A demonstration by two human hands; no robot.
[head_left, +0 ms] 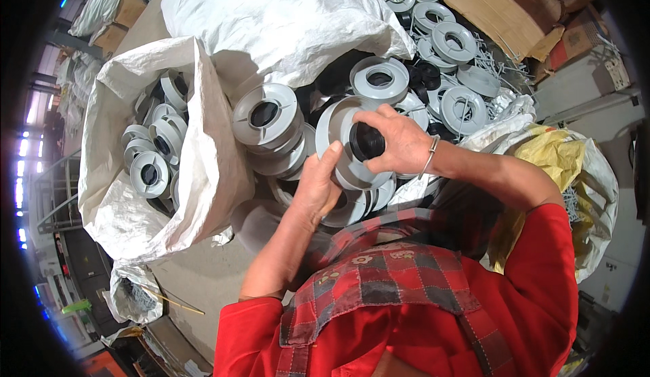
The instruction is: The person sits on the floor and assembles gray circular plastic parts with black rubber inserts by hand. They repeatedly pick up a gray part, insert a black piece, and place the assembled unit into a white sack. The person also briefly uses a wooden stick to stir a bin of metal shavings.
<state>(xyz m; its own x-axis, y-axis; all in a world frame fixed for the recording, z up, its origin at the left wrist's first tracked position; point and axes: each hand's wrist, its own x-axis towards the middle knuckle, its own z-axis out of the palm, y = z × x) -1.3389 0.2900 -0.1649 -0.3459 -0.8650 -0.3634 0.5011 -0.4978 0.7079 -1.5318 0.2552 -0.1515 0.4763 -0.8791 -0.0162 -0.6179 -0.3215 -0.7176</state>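
In front of my chest my left hand [316,182] grips a round grey plastic flange [328,128] by its near left rim, thumb on top. My right hand [405,138], with a bangle at its wrist, is closed around a black plastic ring [367,141] at the middle of that flange. Whether the ring is seated in the flange or only held against it I cannot tell. Just left of the flange stands a stack of grey flanges [283,116]. Behind it another grey flange [380,99] rests on the pile, and more lie under my hands.
On the left, a white woven sack [100,167] holds several grey flanges. A large white sack [277,18] lies behind the pile. Further right are more loose flanges [464,109], thin grey plastic sticks [497,65], a cardboard box [497,11] and a yellow sack [552,157].
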